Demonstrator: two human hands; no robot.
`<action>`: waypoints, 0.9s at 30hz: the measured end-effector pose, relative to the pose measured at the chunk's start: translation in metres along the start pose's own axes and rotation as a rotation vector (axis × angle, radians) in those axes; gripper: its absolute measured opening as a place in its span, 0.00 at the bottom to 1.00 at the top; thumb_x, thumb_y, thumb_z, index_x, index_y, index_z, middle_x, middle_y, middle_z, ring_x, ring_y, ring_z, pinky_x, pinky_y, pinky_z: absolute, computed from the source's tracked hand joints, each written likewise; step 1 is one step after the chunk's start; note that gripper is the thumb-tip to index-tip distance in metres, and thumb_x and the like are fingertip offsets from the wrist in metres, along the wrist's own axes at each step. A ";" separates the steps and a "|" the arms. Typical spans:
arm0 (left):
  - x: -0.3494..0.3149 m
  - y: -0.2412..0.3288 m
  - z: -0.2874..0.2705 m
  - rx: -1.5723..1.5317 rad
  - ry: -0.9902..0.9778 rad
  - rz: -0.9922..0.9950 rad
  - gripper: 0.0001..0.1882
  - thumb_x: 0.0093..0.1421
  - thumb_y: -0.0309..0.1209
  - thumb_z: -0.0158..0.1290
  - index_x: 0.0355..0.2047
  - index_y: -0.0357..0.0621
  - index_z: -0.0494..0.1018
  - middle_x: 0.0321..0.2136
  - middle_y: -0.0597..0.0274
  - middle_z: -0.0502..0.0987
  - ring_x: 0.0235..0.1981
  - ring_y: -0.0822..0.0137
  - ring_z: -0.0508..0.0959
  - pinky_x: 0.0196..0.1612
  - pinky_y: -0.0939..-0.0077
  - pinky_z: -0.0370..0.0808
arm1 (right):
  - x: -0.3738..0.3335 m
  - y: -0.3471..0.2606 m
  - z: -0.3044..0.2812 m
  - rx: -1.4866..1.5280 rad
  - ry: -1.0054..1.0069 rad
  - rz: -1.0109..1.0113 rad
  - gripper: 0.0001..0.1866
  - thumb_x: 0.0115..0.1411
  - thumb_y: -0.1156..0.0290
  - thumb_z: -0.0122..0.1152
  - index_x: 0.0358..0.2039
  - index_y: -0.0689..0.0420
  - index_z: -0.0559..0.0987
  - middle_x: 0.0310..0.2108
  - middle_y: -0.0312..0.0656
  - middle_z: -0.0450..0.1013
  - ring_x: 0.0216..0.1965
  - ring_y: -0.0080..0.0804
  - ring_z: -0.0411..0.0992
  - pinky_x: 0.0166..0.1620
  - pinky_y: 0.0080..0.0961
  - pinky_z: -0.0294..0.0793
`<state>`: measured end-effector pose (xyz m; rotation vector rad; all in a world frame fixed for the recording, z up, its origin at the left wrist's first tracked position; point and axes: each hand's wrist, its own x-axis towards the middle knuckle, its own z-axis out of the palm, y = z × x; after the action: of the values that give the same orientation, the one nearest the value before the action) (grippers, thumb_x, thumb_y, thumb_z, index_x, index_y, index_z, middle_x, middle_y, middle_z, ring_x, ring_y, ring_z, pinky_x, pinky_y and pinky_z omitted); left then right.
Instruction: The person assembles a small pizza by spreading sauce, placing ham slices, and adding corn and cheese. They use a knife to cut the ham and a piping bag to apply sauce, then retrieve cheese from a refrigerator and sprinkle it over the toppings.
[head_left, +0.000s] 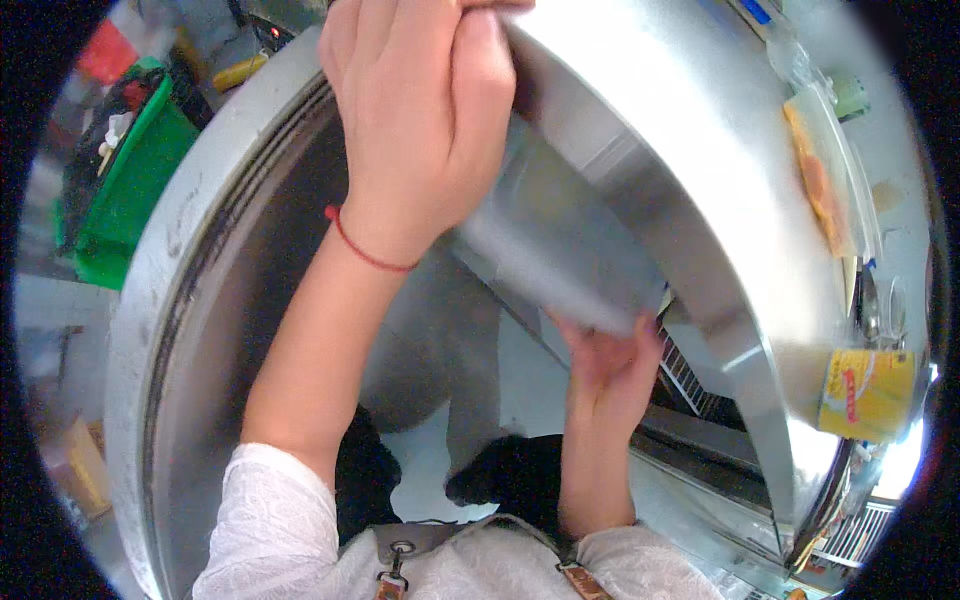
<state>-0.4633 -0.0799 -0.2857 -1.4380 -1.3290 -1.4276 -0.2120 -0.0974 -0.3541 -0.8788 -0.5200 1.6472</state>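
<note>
- Steel fills most of the view: a large stainless-steel unit (720,190) with a curved top edge, bent by the lens, and beside it an open steel door (170,300) with a dark seal along its inner edge.
- Held between the two hands, a rectangular metal pan (560,250) sits tilted at the unit's opening; it looks blurred.
- The left hand (425,110) is raised at the pan's upper end, fingers pressed together and curled over its rim; a thin red string (365,250) circles the wrist.
- The right hand (610,360) is under the pan's lower corner, fingers bent up against it; how far they close cannot be told.
- A green crate (130,190) stands at the left, well apart from the hands.
- A clear lidded tub of orange food (825,170) rests on the unit's top.
- A yellow tin (868,395) stands at the unit's right edge.
</note>
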 end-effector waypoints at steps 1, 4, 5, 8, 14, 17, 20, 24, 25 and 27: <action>0.002 -0.005 0.004 -0.019 -0.090 -0.037 0.16 0.61 0.26 0.40 0.46 0.41 0.74 0.51 0.55 0.74 0.55 0.55 0.71 0.63 0.64 0.59 | -0.016 -0.004 -0.004 0.011 0.025 0.064 0.19 0.57 0.68 0.62 0.48 0.56 0.72 0.49 0.41 0.71 0.52 0.39 0.69 0.55 0.50 0.70; 0.013 0.020 -0.017 0.129 -0.273 -0.175 0.15 0.60 0.29 0.49 0.47 0.47 0.75 0.48 0.59 0.77 0.54 0.59 0.73 0.65 0.55 0.52 | -0.060 -0.030 -0.019 -0.099 -0.007 0.209 0.26 0.56 0.66 0.62 0.54 0.57 0.68 0.53 0.42 0.69 0.57 0.40 0.66 0.59 0.45 0.65; 0.026 0.026 -0.029 0.125 -0.384 -0.255 0.15 0.61 0.29 0.49 0.48 0.48 0.75 0.50 0.59 0.76 0.56 0.59 0.72 0.66 0.52 0.48 | -0.076 -0.042 -0.018 -0.154 -0.041 0.248 0.28 0.56 0.65 0.62 0.56 0.58 0.67 0.55 0.43 0.68 0.58 0.40 0.64 0.60 0.44 0.64; 0.052 0.050 -0.090 0.112 -0.575 -0.510 0.20 0.63 0.31 0.47 0.56 0.44 0.68 0.57 0.57 0.71 0.62 0.56 0.67 0.68 0.46 0.44 | -0.111 -0.088 -0.018 -0.212 -0.044 0.447 0.26 0.55 0.67 0.63 0.53 0.57 0.69 0.52 0.41 0.70 0.56 0.37 0.67 0.59 0.41 0.66; 0.085 0.126 -0.283 0.662 -0.906 -0.721 0.27 0.61 0.30 0.49 0.61 0.41 0.61 0.62 0.50 0.63 0.64 0.50 0.61 0.67 0.47 0.51 | -0.162 -0.169 -0.050 -0.281 -0.064 0.814 0.07 0.56 0.75 0.59 0.35 0.55 0.71 0.37 0.34 0.72 0.39 0.26 0.71 0.45 0.27 0.70; 0.042 0.145 -0.430 0.857 -1.068 -1.124 0.25 0.67 0.36 0.44 0.60 0.34 0.60 0.61 0.43 0.61 0.61 0.46 0.63 0.62 0.53 0.58 | -0.187 -0.214 -0.037 -0.330 -0.151 0.884 0.08 0.56 0.78 0.58 0.31 0.53 0.68 0.34 0.31 0.70 0.34 0.21 0.68 0.39 0.21 0.67; 0.011 0.201 -0.471 0.858 -1.213 -1.592 0.30 0.70 0.46 0.37 0.60 0.31 0.57 0.57 0.37 0.65 0.57 0.40 0.66 0.60 0.54 0.62 | -0.206 -0.244 -0.037 -0.364 -0.322 0.853 0.11 0.54 0.77 0.63 0.30 0.53 0.69 0.33 0.32 0.69 0.35 0.24 0.68 0.42 0.24 0.68; 0.014 0.227 -0.462 0.826 -1.164 -1.556 0.28 0.68 0.48 0.39 0.54 0.33 0.61 0.52 0.38 0.68 0.52 0.41 0.70 0.55 0.54 0.66 | -0.212 -0.290 -0.011 -0.396 -0.531 0.786 0.10 0.53 0.76 0.63 0.30 0.56 0.69 0.58 0.46 0.64 0.58 0.28 0.61 0.54 0.26 0.63; 0.001 0.227 -0.458 0.756 -1.183 -1.571 0.28 0.68 0.49 0.39 0.54 0.34 0.61 0.51 0.38 0.68 0.52 0.42 0.70 0.55 0.55 0.66 | -0.215 -0.303 -0.004 -0.397 -0.530 0.753 0.10 0.52 0.75 0.64 0.30 0.56 0.69 0.58 0.46 0.64 0.57 0.28 0.62 0.55 0.26 0.63; -0.017 0.260 -0.457 0.586 -1.154 -1.677 0.27 0.67 0.47 0.41 0.51 0.33 0.62 0.49 0.38 0.70 0.50 0.43 0.72 0.54 0.55 0.67 | -0.217 -0.342 0.017 -0.464 -0.559 0.805 0.11 0.52 0.74 0.65 0.32 0.58 0.69 0.61 0.46 0.62 0.55 0.27 0.63 0.56 0.27 0.62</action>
<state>-0.3270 -0.5789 -0.1901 -0.3794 -3.7372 -0.4999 0.0073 -0.2138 -0.0336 -1.0306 -1.0545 2.6028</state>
